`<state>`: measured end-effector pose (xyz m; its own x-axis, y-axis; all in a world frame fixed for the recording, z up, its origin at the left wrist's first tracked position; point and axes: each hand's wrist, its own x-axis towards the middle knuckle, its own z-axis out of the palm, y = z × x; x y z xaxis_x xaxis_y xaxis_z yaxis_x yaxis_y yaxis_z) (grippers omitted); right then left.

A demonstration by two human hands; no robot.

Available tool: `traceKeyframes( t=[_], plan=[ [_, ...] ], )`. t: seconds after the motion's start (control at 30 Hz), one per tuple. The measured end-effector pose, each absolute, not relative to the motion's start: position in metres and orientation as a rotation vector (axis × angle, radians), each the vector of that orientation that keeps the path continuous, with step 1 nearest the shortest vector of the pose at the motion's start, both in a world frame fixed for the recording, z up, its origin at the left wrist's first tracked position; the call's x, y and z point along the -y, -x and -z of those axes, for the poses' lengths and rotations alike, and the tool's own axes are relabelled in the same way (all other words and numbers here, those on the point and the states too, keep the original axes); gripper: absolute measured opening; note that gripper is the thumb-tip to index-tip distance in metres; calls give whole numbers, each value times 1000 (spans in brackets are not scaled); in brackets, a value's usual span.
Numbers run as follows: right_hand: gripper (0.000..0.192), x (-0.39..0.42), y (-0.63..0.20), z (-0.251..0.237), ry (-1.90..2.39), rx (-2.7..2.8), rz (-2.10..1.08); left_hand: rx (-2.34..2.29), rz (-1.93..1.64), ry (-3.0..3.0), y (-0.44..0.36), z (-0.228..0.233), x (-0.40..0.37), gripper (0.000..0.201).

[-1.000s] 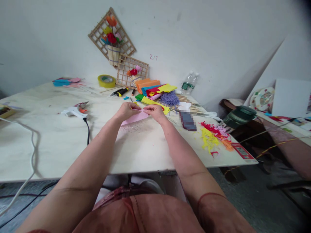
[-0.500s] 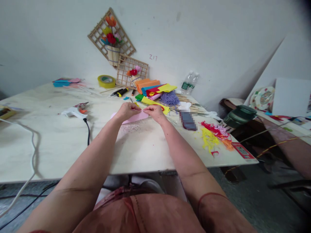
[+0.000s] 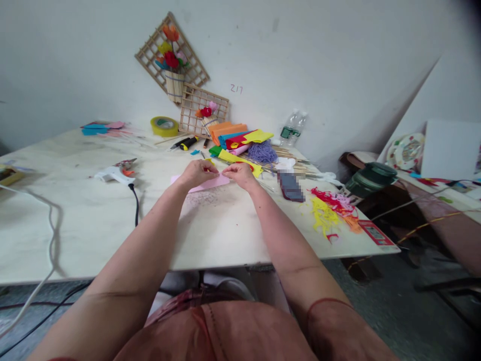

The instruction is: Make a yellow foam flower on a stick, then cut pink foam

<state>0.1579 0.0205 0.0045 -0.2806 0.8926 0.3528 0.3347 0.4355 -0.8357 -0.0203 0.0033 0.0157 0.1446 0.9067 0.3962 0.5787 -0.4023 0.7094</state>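
My left hand (image 3: 198, 174) and my right hand (image 3: 238, 175) meet over the middle of the table, fingertips almost touching. Both are closed in a pinch. A tiny pinkish bit shows between the fingertips, too small to name. Beneath them a flat pink sheet (image 3: 206, 185), felt or paper, lies on the table, partly covered by the left hand. Dark specks are scattered on the tabletop just in front of it. Right behind the hands lie yellow pieces (image 3: 240, 161) and the red handle of what looks like scissors (image 3: 249, 167).
A white glue gun (image 3: 114, 174) with a black cord lies left. Behind are a tape roll (image 3: 164, 126), cutters (image 3: 188, 143), folded coloured sheets (image 3: 229, 134) and purple strands (image 3: 263, 152). To the right are a blurred dark object (image 3: 290, 186) and yellow scraps (image 3: 323, 214).
The fingertips have shifted very slightly over the pink sheet, still pinched close together. Everything else on the table stays where it was.
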Motion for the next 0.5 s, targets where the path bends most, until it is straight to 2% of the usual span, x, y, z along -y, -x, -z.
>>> traceKeyframes(
  t=[0.23,0.5],
  plan=[
    [12,-19,-155,-5,1027,1826,-878,-1390,-1148,-2205,21,-14,-6,13],
    [15,-21,-157,-5,977,1762,-1032,-1428,-1156,-2124,21,-15,-4,14]
  ],
)
